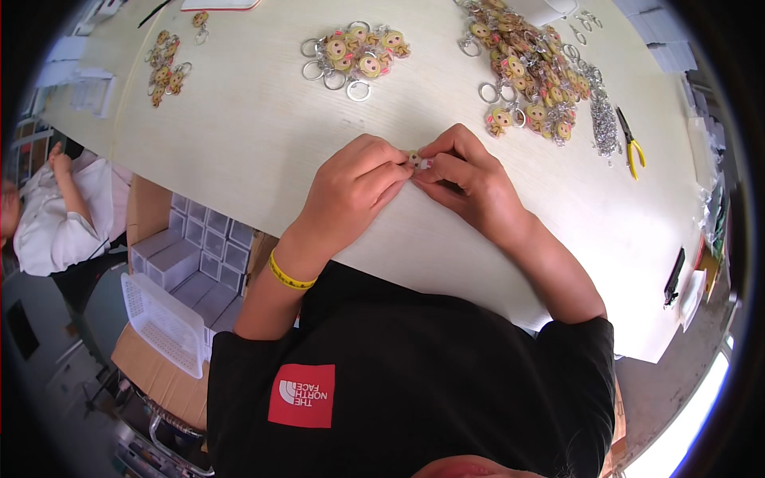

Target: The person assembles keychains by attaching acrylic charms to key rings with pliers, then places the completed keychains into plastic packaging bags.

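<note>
A small charm (416, 160) sits pinched between both hands, just above the worktop (239, 135), near the middle of its near edge. Left hand (355, 187) is curled tight, thumb and forefinger closed on the charm from its side. Right hand (462, 179) meets it fingertip to fingertip, closed on the same charm, the other fingers folded under. The charm is mostly hidden by the fingers; only a pale and pinkish bit shows. Both wrists rest on the worktop, and a yellow band (288, 275) circles the left wrist.

Out from the hands: past the right hand, toward the far right corner, lies a big heap of keyrings (530, 68), yellow-brown cartoon figures on metal rings, a few stragglers nearest the hands. Just right of that heap, a pile of small chains (604, 123), and beside it pliers (632, 147) with yellow handles. Straight beyond the hands, a smaller cluster (355, 54) of the same keyrings. Toward the far left corner, another little group (165, 70).

By the right edge, a dark tool (674, 277) lies close to the near corner.

Off the worktop's left edge, stacked clear boxes (199, 251) sit in a carton, a white tray (163, 323) beside them. Farther left, another person in a white shirt (52, 215).
</note>
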A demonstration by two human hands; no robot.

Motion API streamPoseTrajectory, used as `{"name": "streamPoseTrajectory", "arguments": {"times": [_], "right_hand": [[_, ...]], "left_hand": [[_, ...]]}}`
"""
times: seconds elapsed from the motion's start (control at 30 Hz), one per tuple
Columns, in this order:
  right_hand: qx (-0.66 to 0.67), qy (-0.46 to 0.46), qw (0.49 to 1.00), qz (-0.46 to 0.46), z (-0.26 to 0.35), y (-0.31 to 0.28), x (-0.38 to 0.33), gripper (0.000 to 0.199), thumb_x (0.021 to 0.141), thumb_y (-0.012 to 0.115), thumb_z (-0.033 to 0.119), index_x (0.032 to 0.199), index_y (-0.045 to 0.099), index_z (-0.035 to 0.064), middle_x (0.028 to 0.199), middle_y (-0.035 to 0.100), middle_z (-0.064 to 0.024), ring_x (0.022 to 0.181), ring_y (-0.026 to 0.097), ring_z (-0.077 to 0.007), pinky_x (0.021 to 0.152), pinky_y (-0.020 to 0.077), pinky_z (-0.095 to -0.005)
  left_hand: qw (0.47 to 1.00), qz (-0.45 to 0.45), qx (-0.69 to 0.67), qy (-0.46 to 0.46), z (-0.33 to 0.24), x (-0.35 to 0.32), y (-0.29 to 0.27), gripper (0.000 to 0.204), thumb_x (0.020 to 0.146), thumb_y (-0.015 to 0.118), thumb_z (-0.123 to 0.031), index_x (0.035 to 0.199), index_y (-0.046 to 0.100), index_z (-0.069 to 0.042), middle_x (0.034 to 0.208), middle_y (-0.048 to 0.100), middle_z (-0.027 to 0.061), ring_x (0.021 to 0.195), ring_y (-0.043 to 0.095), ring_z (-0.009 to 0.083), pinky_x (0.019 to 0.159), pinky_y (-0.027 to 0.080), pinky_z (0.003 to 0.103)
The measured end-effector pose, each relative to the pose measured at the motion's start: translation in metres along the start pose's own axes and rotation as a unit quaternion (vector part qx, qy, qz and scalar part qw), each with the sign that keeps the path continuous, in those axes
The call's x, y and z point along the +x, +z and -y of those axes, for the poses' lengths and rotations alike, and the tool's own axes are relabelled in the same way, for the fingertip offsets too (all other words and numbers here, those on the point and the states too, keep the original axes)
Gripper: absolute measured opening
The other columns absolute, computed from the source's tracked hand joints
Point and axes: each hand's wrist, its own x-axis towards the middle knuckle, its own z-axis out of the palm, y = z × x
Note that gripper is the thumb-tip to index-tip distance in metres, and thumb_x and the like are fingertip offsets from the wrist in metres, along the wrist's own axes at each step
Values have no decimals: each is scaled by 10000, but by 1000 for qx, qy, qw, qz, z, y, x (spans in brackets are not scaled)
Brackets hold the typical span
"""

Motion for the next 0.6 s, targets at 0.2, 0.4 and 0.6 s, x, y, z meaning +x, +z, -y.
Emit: {"name": "streamPoseTrajectory", "arguments": {"times": [0.2, 0.4, 0.6], "right_hand": [[34, -1, 999, -8, -6, -7, 0, 145, 783, 750, -55, 854, 640, 8, 978, 575, -72, 751, 634, -163, 608, 528, -289], [43, 13, 999, 16, -5, -5, -6, 139, 788, 756, -42, 843, 637, 4, 961, 568, -59, 727, 622, -134, 601, 519, -268], [-5, 3, 1000, -16, 0, 2, 0, 137, 790, 759, -34, 843, 640, 12, 958, 563, -58, 721, 617, -134, 597, 514, -277]], "left_hand": [[1000, -10, 1, -18, -2, -1, 0, 164, 711, 775, 54, 805, 654, -6, 874, 657, 57, 790, 638, 228, 646, 512, 333], [1000, -16, -4, -16, -1, -2, 0, 159, 716, 769, 53, 805, 651, -5, 873, 655, 55, 784, 635, 226, 644, 512, 332], [1000, -5, -3, -9, 0, -2, -1, 153, 726, 761, 50, 807, 646, -10, 901, 656, 53, 789, 635, 224, 648, 516, 327]]}}
